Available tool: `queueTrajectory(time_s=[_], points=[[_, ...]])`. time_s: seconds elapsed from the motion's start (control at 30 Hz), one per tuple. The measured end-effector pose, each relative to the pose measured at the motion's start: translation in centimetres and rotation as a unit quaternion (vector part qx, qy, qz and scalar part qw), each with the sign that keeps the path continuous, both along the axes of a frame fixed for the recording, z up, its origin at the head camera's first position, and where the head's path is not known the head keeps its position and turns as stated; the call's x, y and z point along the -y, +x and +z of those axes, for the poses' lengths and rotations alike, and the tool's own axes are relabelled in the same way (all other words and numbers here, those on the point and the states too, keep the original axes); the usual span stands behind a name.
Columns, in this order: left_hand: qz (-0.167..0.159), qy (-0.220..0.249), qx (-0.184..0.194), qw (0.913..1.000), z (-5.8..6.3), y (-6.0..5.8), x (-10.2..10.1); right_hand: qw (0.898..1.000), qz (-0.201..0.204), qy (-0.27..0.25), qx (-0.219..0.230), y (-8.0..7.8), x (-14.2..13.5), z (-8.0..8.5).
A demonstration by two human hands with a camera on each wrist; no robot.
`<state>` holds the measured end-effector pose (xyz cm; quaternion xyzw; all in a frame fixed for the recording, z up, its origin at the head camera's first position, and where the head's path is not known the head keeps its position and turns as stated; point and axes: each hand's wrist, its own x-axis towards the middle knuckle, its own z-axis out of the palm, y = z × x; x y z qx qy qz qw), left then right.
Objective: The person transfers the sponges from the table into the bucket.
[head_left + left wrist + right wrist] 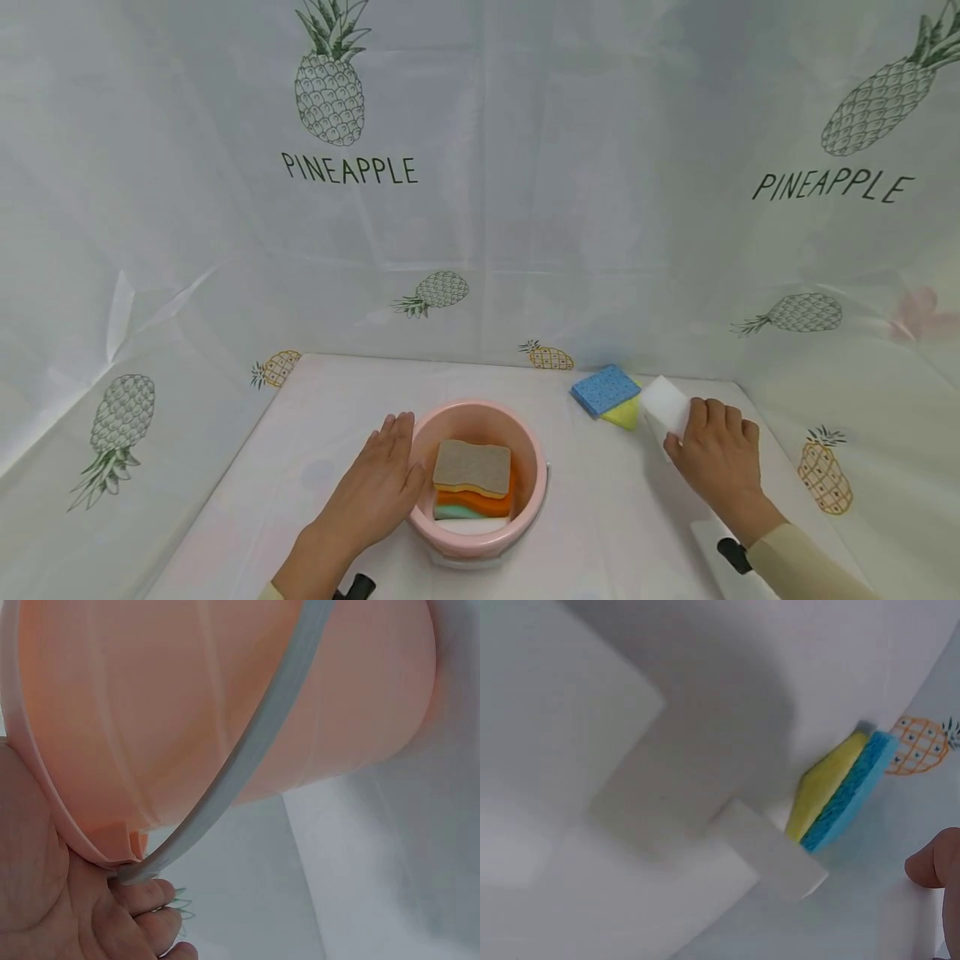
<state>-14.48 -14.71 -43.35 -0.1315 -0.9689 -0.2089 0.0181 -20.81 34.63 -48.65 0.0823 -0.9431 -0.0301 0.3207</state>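
Note:
A pink bucket (534, 483) stands at the middle of the table. Inside it lie stacked sponges, a grey-topped sponge (472, 467) uppermost, above orange, green and white ones. My left hand (375, 483) rests against the bucket's left rim with its fingers extended; the left wrist view shows them beside the end of the grey handle (247, 750). My right hand (716, 454) grips a white sponge block (911, 922) between thumb and fingers. Close by lie a blue sponge (604, 390), a yellow sponge (624, 412) and another white block (769, 851).
A white cloth covers the table (352, 400), and pineapple-printed sheeting (525, 208) rises behind it and at both sides. A white flat piece (716, 542) shows under my right wrist.

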Motion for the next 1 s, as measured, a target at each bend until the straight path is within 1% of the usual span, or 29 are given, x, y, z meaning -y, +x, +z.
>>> queueTrajectory(time_s=[0.17, 0.27, 0.4, 0.57, 0.7, 0.87, 1.0], points=[[-0.001, -0.012, -0.007, 0.9999, 0.1, -0.1, -0.1, 0.998, 0.048, 0.016, -0.043, -0.4, 2.7, 0.8], [-0.002, -0.021, -0.014, 0.9997, 0.2, -0.1, -0.2, 0.996, 0.069, 0.010, -0.051, -0.5, 4.8, 1.5], [-0.004, -0.035, -0.022, 0.9991, 0.3, -0.1, -0.1, 0.996, 0.087, 0.004, -0.036, -0.4, 7.9, 2.7], [0.000, -0.046, -0.026, 0.9986, 0.3, -0.1, -0.1, 0.990, 0.134, -0.008, -0.033, 0.1, 12.1, 4.6], [0.002, -0.046, -0.024, 0.9986, 0.2, -0.1, -0.1, 0.985, 0.170, -0.015, -0.023, 0.6, 15.4, 5.9], [0.002, -0.045, -0.021, 0.9988, 0.2, -0.1, -0.1, 0.977, 0.214, -0.015, 0.002, 1.5, 18.7, 6.8], [0.004, -0.042, -0.018, 0.9989, 0.2, -0.1, -0.2, 0.972, 0.234, -0.005, 0.038, 2.0, 20.5, 7.1]])
